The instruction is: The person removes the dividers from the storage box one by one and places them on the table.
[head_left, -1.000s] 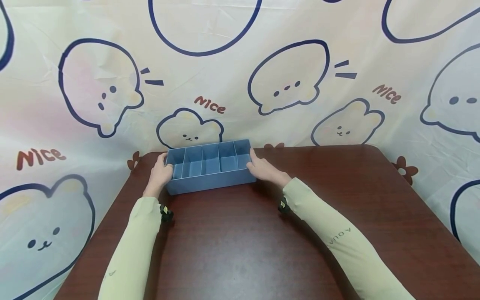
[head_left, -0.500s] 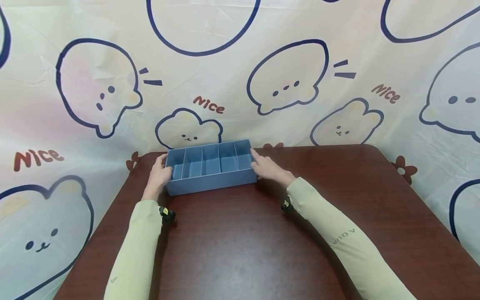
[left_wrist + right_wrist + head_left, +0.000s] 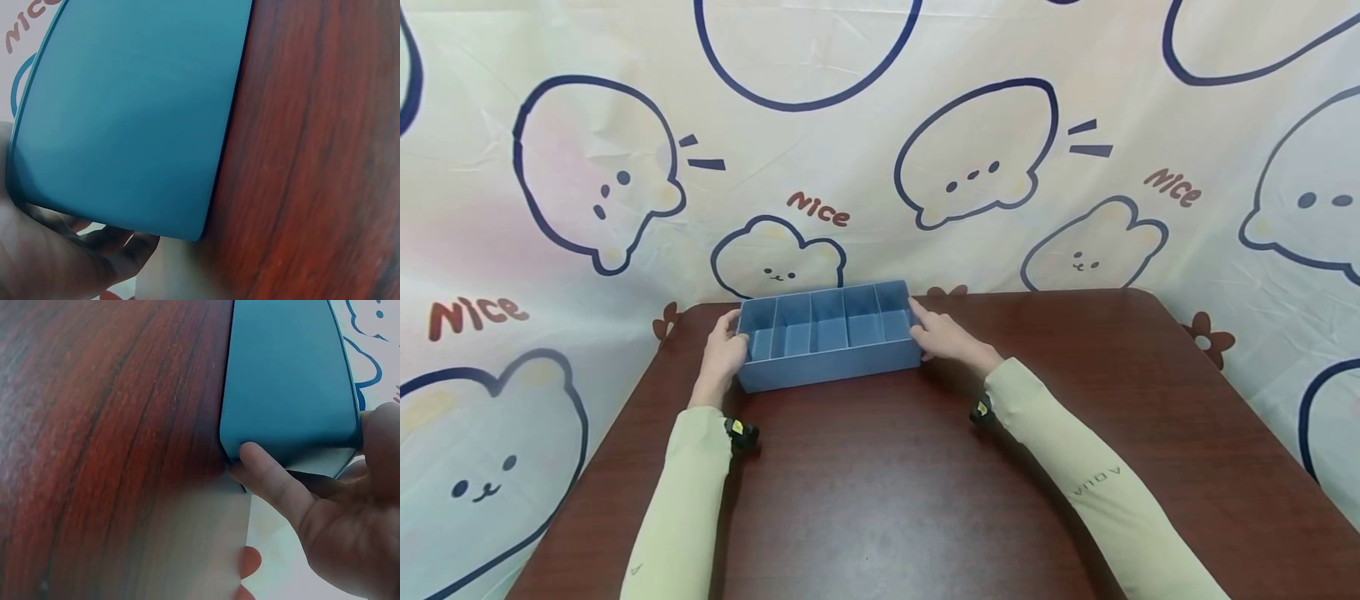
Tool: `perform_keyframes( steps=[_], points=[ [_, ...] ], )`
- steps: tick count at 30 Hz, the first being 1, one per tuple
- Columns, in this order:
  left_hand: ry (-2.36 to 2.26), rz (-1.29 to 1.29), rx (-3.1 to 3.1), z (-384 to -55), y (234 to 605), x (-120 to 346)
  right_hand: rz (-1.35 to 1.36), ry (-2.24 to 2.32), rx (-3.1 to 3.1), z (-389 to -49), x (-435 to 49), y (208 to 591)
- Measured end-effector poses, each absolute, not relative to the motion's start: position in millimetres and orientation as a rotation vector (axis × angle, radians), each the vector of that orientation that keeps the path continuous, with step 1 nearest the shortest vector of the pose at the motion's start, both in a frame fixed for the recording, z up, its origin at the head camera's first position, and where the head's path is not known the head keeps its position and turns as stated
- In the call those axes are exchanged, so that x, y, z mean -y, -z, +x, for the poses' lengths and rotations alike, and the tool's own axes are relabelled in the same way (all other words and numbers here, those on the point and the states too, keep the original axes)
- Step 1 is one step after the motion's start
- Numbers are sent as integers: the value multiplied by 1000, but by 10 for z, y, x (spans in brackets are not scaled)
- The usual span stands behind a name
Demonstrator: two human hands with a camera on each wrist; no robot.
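Observation:
A blue storage box (image 3: 831, 367) with several compartments in a row stands on the far part of the table, slightly angled. No contents show in its compartments. My left hand (image 3: 722, 358) grips the box's left end, its thumb at the near corner. In the left wrist view, curled fingers (image 3: 128, 253) reach around behind that end. At the other end, my right hand (image 3: 953, 340) holds the box, index finger along the side near the rim. The right wrist view has one fingertip (image 3: 251, 453) against the lower corner of the front wall.
The dark reddish-brown table (image 3: 865, 492) extends towards me and to the right of the box. Close behind its back edge hangs a pale cloth (image 3: 865, 167) printed with cartoon bears. Small black devices (image 3: 742, 435) sit at both wrists.
The box has slid slightly to the right, with both hands on its ends. Before that, my right hand shifted a little outward at its end.

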State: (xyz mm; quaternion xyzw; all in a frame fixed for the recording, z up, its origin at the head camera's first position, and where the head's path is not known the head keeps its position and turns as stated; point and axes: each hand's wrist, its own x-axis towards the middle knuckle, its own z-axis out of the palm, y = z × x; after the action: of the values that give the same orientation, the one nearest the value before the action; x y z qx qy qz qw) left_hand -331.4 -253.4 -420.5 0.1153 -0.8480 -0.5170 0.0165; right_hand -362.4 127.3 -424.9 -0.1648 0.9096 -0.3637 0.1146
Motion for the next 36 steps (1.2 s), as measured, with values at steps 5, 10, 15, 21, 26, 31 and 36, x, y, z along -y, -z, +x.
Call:
perform_keyframes(
  steps=[5, 10, 15, 21, 26, 31, 36],
  points=[
    [1599, 350, 2634, -3294, 4218, 2499, -524, 1094, -2647, -3596, -1333, 4234],
    [1614, 350, 2609, -3283, 4200, 2452, -533, 1102, -2645, -3581, -1367, 4223],
    [1611, 359, 2596, -3288, 4219, 2432, -530, 1118, -2644, -3557, -1384, 4221],
    [1599, 381, 2582, -3278, 4260, 2407, -551, 1137, -2630, -3553, -1424, 4251],
    [1591, 387, 2580, -3277, 4266, 2355, -552, 1152, -2614, -3548, -1489, 4263],
    [1577, 374, 2574, -3279, 4272, 2318, -542, 1145, -2621, -3532, -1522, 4257],
    [1565, 373, 2582, -3277, 4288, 2316, -533, 1144, -2620, -3530, -1522, 4260]
  ],
)
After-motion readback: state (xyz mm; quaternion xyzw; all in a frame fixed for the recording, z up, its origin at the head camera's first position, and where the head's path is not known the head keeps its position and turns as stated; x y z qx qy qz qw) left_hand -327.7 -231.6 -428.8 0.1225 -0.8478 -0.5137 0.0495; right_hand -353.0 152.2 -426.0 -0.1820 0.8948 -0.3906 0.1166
